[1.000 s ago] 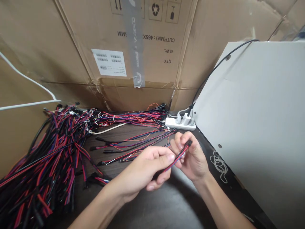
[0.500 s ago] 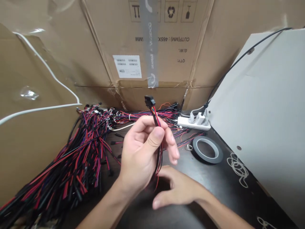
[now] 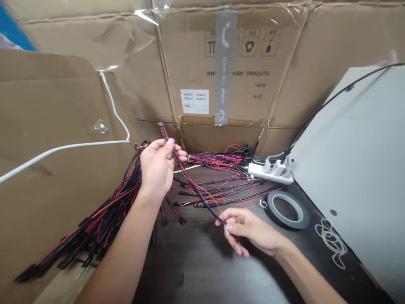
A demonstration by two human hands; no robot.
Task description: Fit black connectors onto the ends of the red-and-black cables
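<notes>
Left hand (image 3: pixel 157 166), raised above the dark wooden tabletop (image 3: pixel 202 270), is closed around the upper part of a thin red-and-black wire harness (image 3: pixel 193 185); thumb and fingers pinch it just below its small black plastic connector (image 3: pixel 160 125), which stands clear above the fist. Right hand (image 3: pixel 245 230), low and nearer the camera than the power strip, pinches the lower end of the same harness between thumb and forefinger, the remaining fingers loosely curled. The harness runs taut on a slant between the two hands, above the tabletop.

White plastic power strip (image 3: pixel 268 173), with plugs inserted, serves as landmark. Left of the strip lies a bound bundle of red, blue and black wires (image 3: pixel 218 159); nearer the camera from it, loose harnesses (image 3: pixel 221 192) are strewn on the tabletop. Far left of the strip, a large heap of red-and-black cables (image 3: pixel 101 219) extends toward the near left corner. Just in front of the strip rests a dark grey roll of tape (image 3: pixel 287 210), lying flat; to its right, pale rubber bands (image 3: pixel 332 242). Behind the strip stand brown cardboard boxes (image 3: pixel 247 84); to its right leans a grey panel (image 3: pixel 357 169).
</notes>
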